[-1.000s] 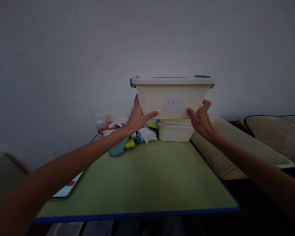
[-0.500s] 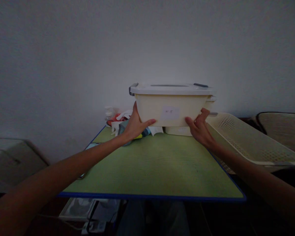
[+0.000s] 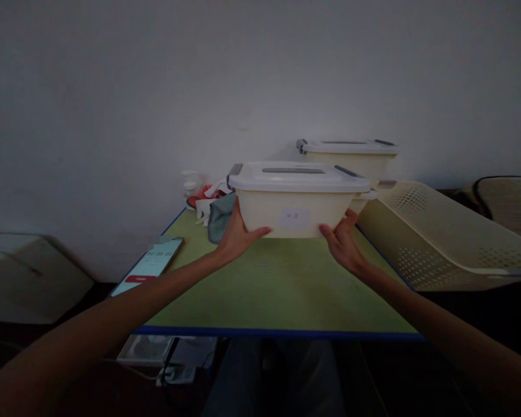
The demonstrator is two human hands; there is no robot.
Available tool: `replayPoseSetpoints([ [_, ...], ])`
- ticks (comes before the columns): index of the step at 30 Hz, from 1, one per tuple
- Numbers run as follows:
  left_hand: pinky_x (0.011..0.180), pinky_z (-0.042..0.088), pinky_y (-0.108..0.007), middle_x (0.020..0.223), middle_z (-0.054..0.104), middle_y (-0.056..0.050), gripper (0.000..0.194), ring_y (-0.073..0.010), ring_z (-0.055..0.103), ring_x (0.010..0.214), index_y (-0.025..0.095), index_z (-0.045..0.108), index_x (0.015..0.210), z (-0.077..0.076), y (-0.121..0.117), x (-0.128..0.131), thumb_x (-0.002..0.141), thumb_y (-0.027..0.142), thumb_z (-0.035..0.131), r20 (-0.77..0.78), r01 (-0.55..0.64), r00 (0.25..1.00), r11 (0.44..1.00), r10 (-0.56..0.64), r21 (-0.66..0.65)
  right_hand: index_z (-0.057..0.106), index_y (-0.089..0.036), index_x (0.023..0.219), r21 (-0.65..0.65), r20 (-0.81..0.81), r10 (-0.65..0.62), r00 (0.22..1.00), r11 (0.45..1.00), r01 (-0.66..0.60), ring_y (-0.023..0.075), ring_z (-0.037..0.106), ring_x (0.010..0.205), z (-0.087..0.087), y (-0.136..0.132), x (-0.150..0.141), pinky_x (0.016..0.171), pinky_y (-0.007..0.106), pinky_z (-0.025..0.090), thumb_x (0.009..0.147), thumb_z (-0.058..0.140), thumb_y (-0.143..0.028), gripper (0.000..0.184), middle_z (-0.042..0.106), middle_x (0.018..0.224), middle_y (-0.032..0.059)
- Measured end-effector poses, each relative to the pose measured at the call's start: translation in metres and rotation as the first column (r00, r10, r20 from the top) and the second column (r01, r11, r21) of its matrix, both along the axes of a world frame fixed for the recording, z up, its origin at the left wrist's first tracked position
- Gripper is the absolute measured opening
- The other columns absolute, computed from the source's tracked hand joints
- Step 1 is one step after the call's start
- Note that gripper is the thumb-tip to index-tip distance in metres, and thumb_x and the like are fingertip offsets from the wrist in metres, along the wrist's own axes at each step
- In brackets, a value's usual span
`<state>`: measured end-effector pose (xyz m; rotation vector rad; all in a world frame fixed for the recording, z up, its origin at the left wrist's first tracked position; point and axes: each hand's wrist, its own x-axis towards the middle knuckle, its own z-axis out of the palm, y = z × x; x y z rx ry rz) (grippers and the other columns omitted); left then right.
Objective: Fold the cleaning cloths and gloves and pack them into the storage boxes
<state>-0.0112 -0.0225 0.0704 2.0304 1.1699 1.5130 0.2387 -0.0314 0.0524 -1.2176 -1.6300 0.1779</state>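
A cream storage box (image 3: 260, 208) with a white lid and grey latches is held level above the green table (image 3: 286, 295). My left hand (image 3: 238, 234) grips its left side, thumb across the lower front. On the right lower corner, my right hand (image 3: 342, 240) grips it with the thumb on the front. A paper label (image 3: 295, 218) with small handwriting, too small to read, is on the front. Behind it, a second lidded box (image 3: 351, 155) stands higher, apparently on top of another box partly hidden by the held one.
A phone (image 3: 150, 263) showing a timer lies at the table's left edge. Crumpled cloths (image 3: 221, 217) and a small clear bottle (image 3: 190, 185) sit at the back left. A perforated cream basket (image 3: 417, 237) stands right of the table. A pale case-like object (image 3: 30, 278) is at far left.
The held box has come down and nearer to me, so the stacked box behind it now shows. The phone at the left has come into view as my left arm and the view shifted.
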Motion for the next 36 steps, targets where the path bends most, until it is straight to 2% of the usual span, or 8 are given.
replayPoseSetpoints([
  [6,0.100,0.036,-0.049,0.124,0.049,-0.013,0.080,-0.0297,0.047,0.117,0.018,0.032,0.124,-0.029,0.000,0.001,0.060,0.040,0.073,0.028,-0.001,1.000,1.000,0.002,-0.016,0.029,-0.017,0.123,-0.028,0.013,0.009,1.000,1.000,-0.009,0.0326,0.040,0.118,-0.027,-0.003,0.003,0.103,0.056,0.029,0.077,0.047,-0.055,0.062,0.036,0.118,0.0146],
  [10,0.102,0.033,-0.049,0.125,0.047,-0.012,0.081,-0.0296,0.044,0.120,0.020,0.030,0.125,-0.046,-0.002,0.000,0.060,0.041,0.073,0.027,-0.008,1.000,0.998,0.010,-0.060,0.029,-0.020,0.122,-0.079,-0.031,0.058,0.998,0.995,-0.060,0.0306,0.044,0.116,-0.041,-0.008,0.004,0.101,0.056,0.033,0.078,0.051,-0.051,0.058,0.040,0.117,0.0131],
  [14,0.100,0.036,-0.048,0.121,0.049,-0.011,0.080,-0.0289,0.047,0.117,0.019,0.031,0.119,-0.055,-0.004,-0.002,0.056,0.039,0.075,0.027,-0.043,0.999,0.991,0.047,-0.125,0.025,-0.021,0.116,-0.131,-0.096,0.054,0.994,0.989,-0.066,0.0305,0.047,0.115,-0.050,-0.011,0.002,0.097,0.055,0.039,0.075,0.056,-0.049,0.059,0.040,0.119,0.0149],
  [18,0.096,0.040,-0.049,0.113,0.052,-0.009,0.077,-0.0289,0.052,0.110,0.020,0.033,0.111,-0.061,-0.006,-0.006,0.051,0.039,0.077,0.046,-0.083,0.995,0.981,0.092,-0.175,0.019,-0.022,0.108,-0.189,-0.206,0.103,0.973,0.972,-0.143,0.0299,0.054,0.109,-0.052,-0.012,-0.004,0.090,0.053,0.047,0.072,0.059,-0.047,0.060,0.042,0.121,0.0187],
  [21,0.093,0.042,-0.050,0.108,0.054,-0.008,0.075,-0.0300,0.054,0.108,0.019,0.034,0.105,-0.067,-0.006,-0.008,0.049,0.040,0.079,0.051,-0.108,0.991,0.972,0.121,-0.208,0.018,-0.024,0.105,-0.221,-0.306,0.150,0.940,0.949,-0.224,0.0297,0.057,0.106,-0.051,-0.013,-0.007,0.089,0.053,0.048,0.069,0.063,-0.046,0.061,0.047,0.120,0.0189],
  [29,0.091,0.045,-0.049,0.112,0.054,-0.009,0.081,-0.0293,0.055,0.108,0.021,0.032,0.111,-0.070,-0.004,-0.011,0.048,0.038,0.080,0.100,-0.057,0.992,0.974,0.081,-0.219,0.020,-0.026,0.110,-0.255,-0.361,0.142,0.922,0.936,-0.244,0.0294,0.057,0.109,-0.049,-0.014,-0.005,0.091,0.053,0.048,0.065,0.069,-0.048,0.070,0.050,0.124,0.0170],
  [33,0.089,0.047,-0.049,0.112,0.054,-0.010,0.084,-0.0294,0.055,0.107,0.021,0.031,0.115,-0.072,-0.005,-0.014,0.048,0.038,0.080,0.090,-0.056,0.993,0.974,0.078,-0.218,0.032,-0.024,0.118,-0.227,-0.304,0.169,0.938,0.943,-0.244,0.0295,0.055,0.112,-0.049,-0.015,-0.003,0.093,0.051,0.047,0.065,0.070,-0.047,0.069,0.051,0.126,0.0149],
  [36,0.090,0.046,-0.050,0.113,0.054,-0.011,0.088,-0.0307,0.054,0.108,0.020,0.033,0.118,-0.073,-0.006,-0.016,0.046,0.038,0.081,0.088,-0.079,0.991,0.975,0.099,-0.207,0.044,-0.021,0.111,-0.259,-0.276,0.160,0.948,0.937,-0.234,0.0311,0.058,0.108,-0.050,-0.015,-0.001,0.092,0.053,0.047,0.063,0.071,-0.047,0.061,0.056,0.120,0.0151],
])
